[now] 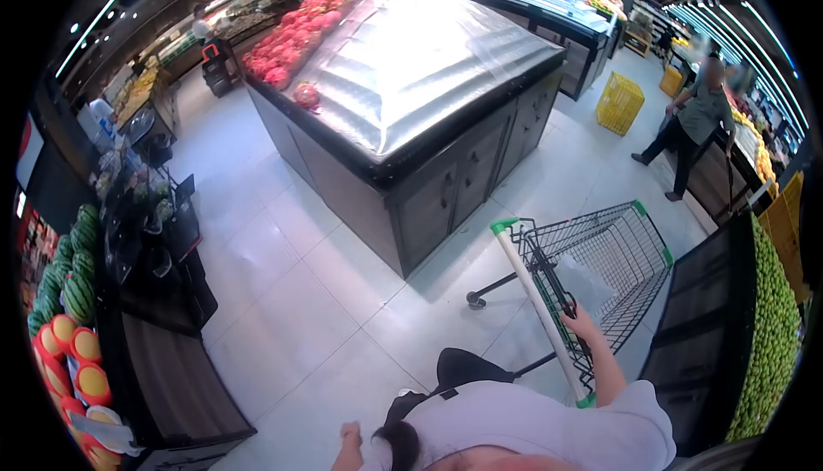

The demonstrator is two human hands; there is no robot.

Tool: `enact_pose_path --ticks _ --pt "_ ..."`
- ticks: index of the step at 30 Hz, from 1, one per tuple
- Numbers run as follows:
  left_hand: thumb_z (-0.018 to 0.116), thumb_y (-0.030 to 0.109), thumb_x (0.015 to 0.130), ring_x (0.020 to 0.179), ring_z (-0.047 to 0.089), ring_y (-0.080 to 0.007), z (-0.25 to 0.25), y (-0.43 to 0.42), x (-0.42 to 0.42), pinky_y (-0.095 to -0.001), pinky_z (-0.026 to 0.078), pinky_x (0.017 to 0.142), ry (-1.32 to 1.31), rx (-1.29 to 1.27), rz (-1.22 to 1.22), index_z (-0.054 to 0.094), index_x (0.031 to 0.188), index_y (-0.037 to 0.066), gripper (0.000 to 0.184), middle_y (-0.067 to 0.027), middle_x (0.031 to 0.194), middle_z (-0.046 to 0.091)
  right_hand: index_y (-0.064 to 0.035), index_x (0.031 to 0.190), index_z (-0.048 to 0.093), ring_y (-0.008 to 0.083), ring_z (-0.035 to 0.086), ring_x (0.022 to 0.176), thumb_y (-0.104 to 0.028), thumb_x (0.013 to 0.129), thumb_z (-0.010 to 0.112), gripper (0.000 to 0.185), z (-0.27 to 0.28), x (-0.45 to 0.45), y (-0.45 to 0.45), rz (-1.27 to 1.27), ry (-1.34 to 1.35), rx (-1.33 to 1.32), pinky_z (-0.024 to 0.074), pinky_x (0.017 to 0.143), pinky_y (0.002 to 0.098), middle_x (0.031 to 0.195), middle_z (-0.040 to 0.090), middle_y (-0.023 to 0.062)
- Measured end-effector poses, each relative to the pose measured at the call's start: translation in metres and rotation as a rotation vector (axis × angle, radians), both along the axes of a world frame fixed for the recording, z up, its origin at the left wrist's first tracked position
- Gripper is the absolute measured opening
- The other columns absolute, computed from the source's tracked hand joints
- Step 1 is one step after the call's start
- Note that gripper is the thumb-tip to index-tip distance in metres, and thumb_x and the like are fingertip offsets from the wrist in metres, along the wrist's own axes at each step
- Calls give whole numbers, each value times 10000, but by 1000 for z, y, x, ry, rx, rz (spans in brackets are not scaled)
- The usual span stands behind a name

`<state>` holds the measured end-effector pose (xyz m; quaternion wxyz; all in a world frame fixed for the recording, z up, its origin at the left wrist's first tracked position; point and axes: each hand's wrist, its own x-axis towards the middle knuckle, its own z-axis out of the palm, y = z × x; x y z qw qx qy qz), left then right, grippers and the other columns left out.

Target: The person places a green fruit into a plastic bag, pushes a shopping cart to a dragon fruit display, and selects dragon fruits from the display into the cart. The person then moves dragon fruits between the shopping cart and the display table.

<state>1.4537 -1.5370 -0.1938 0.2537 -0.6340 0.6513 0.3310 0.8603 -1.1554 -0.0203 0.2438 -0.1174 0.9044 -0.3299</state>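
A wire shopping cart (630,227) with green corner caps stands to my right. Its pale push bar (536,304) slants across in front of my body. My right hand (583,324) reaches over that bar and is closed on the dark frame of the cart just beyond it. A whitish translucent plastic bag (585,282) seems to lie in the basket. Low at the bottom of the view, my left hand (350,432) hangs beside my body, its fingers curled and nothing visible in them.
A large display stand (446,188) with dragon fruit (309,30) rises ahead. Watermelons (81,270) and red-and-yellow packs (86,347) line the left; green fruit (767,334) fills a bin on the right. A yellow crate (619,102) and a person (703,115) are farther off.
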Motion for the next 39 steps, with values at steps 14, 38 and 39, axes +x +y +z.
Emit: enact_pose_path --ticks 14,38,39 --pt "528 295 820 957 612 -244 -6 -133 -44 -326 478 821 433 -15 -113 611 1098 78 363 -130 1008 655 -44 1124 566 155 586 543 -221 825 567 348 -44 26 -156 -261 -56 -80 475 479 292 668 590 82" --pt "456 253 833 776 587 -178 -16 -621 -199 -346 463 685 374 462 -241 599 1015 71 294 -79 915 653 -137 1049 605 341 605 860 -224 779 530 293 20 218 -453 -426 146 102 478 743 435 917 641 162" --pt "455 253 834 773 586 -177 -26 -648 -208 -346 462 683 402 462 -221 600 1011 72 292 -77 913 653 -135 1045 605 340 604 858 -226 778 530 292 11 222 -470 -441 180 91 476 743 435 915 641 161"
